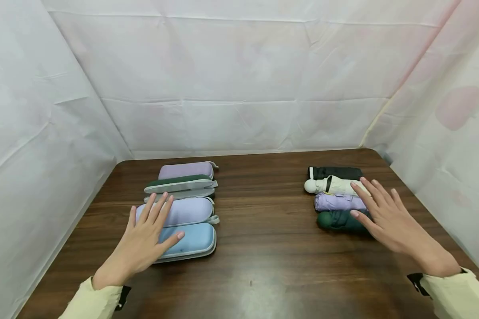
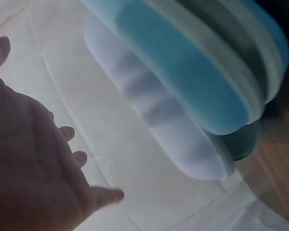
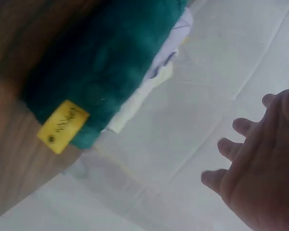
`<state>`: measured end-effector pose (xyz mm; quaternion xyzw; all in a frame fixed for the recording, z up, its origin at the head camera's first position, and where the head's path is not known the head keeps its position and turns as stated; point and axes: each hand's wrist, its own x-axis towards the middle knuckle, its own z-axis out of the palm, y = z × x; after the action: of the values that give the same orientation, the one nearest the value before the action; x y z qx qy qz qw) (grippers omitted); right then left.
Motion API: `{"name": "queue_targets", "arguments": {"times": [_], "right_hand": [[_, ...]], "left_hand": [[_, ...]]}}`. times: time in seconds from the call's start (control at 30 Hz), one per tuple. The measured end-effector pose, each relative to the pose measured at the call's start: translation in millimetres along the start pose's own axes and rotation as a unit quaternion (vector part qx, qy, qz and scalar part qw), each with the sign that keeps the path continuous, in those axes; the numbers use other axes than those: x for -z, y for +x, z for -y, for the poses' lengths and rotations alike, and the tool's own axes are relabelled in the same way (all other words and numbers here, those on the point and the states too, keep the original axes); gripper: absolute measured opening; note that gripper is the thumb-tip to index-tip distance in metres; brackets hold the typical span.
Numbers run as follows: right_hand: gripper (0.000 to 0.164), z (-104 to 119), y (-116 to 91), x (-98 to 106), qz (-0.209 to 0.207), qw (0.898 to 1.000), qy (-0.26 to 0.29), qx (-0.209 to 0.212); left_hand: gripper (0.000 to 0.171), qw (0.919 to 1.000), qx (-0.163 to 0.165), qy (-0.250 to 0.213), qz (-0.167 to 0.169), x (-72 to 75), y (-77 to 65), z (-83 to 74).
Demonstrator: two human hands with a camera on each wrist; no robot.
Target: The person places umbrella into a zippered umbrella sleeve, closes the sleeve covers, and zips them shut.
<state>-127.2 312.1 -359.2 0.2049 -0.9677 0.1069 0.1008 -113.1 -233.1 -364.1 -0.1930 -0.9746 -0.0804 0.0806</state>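
My left hand [image 1: 141, 241] hovers with fingers spread over a row of zippered cases, holding nothing. Nearest it are a light blue case [image 1: 195, 239] and a lavender one [image 1: 191, 210], partly covered by the hand in the head view. Behind them lie a grey and dark green case [image 1: 179, 184] and a purple case [image 1: 185, 170]. Across the table my right hand [image 1: 391, 221], fingers also spread and nothing in it, overlaps several folded umbrellas: dark green [image 1: 337, 220], lavender [image 1: 335, 202], white [image 1: 339, 185] and black [image 1: 335, 172]. A yellow tag [image 3: 63, 126] hangs off the green umbrella.
The dark wooden table [image 1: 263, 230] has rounded back corners. Pale cloth walls [image 1: 239, 88] enclose it at the back, left and right. Between the case row and the umbrella row runs a wide stretch of bare tabletop.
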Motion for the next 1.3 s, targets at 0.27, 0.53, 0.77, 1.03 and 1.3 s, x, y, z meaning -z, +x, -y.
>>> {"name": "queue_targets", "arguments": {"times": [0.27, 0.53, 0.77, 1.03, 1.3], "right_hand": [[0.072, -10.8, -0.3, -17.4, 0.028, 0.999, 0.02, 0.002], [0.07, -19.6, -0.8, -33.7, 0.014, 0.999, -0.014, 0.034], [0.062, -28.8, 2.3, -45.4, -0.015, 0.996, -0.042, 0.078], [0.059, -36.0, 3.4, -50.5, -0.026, 0.993, -0.072, 0.085], [0.059, -38.7, 3.8, -48.0, -0.028, 0.991, -0.089, 0.094]], "left_hand": [[0.091, 0.9994, -0.004, -0.024, 0.025, -17.3, -17.4, 8.6], [0.088, 0.999, -0.008, -0.017, 0.04, -34.7, -33.8, 15.4], [0.075, 0.9992, -0.036, -0.007, 0.012, -41.0, -38.7, 17.0], [0.073, 0.9968, -0.074, 0.003, -0.029, -44.5, -31.2, 16.5], [0.07, 0.9952, -0.097, -0.007, -0.016, -37.2, -19.4, 14.5]]}}
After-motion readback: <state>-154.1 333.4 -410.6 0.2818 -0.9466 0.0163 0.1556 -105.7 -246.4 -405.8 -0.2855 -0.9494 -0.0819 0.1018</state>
